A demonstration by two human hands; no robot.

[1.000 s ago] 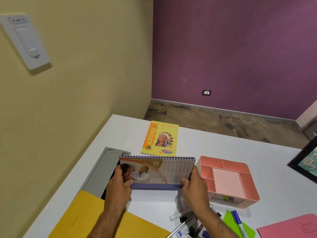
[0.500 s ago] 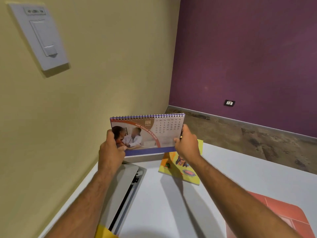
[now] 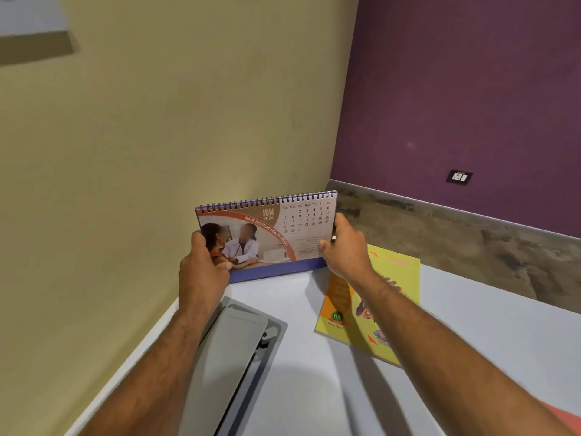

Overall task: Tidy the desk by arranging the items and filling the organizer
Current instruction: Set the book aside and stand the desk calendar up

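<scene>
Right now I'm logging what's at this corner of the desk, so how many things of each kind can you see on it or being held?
Desk calendar, held by left hand and right hand: 1
Yellow booklet: 1
Grey cable flap in the desk: 1
Total: 3

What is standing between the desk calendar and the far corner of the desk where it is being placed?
Nothing visible. Both hands, left hand and right hand, hold the calendar upright at the corner. The yellow book lies to its right, the grey hatch nearer the person.
</scene>
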